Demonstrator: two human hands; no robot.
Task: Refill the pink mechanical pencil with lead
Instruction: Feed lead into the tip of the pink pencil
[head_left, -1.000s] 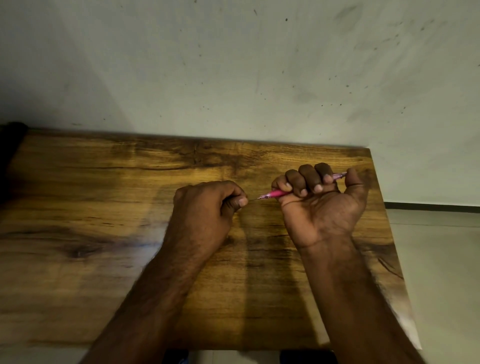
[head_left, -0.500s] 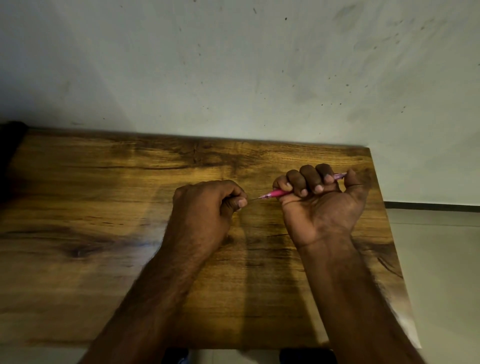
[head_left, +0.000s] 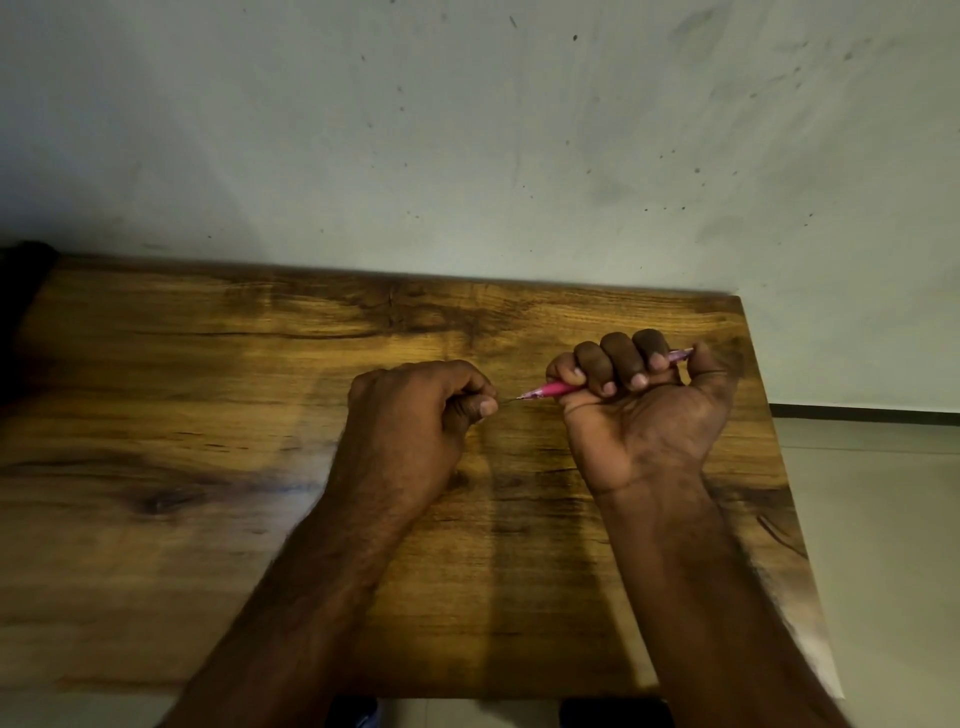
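Note:
My right hand (head_left: 644, 415) is fisted palm-up around the pink mechanical pencil (head_left: 553, 388), thumb at its rear end. The pencil lies roughly level, its metal tip pointing left. My left hand (head_left: 410, 410) is just left of the tip, thumb and forefinger pinched on a thin dark lead (head_left: 506, 400) that meets the pencil's tip. Most of the pencil's barrel is hidden inside my right fist; only the front cone and a bit of the rear end show.
Both hands hover over a wooden table (head_left: 208, 467) whose right edge lies close beside my right hand. A stained pale wall (head_left: 467, 156) rises behind the table. Floor (head_left: 883, 519) shows to the right.
Almost nothing differs. The gap between my left fingertips and the pencil tip looks slightly smaller; both hands stay in place.

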